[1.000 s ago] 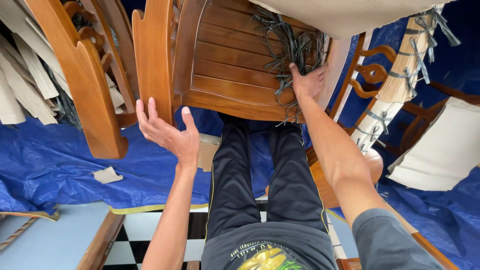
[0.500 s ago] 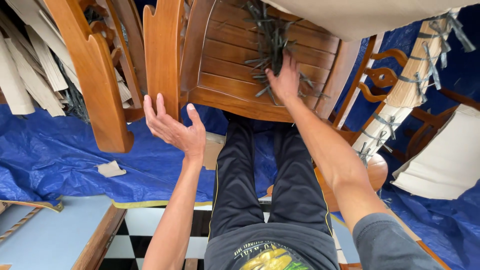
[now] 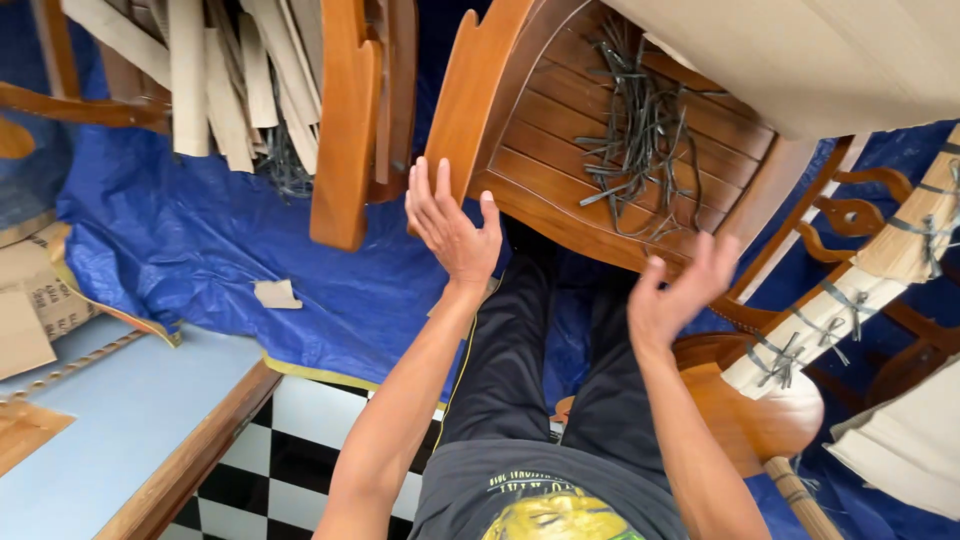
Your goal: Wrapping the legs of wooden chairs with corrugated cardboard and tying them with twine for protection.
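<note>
Presently we note both hands open and empty: the left hand point(image 3: 450, 225) is raised just before the wooden chair seat point(image 3: 560, 150), the right hand point(image 3: 675, 290) below its front rail. We judge the loose dark straps point(image 3: 640, 130) on the seat could slide off, since the varnished, slatted seat tilts and nothing holds them.

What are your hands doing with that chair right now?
Left hand open, at the wooden chair frame. Right hand open, empty, off the seat. Loose dark straps lie across the slats.
</note>
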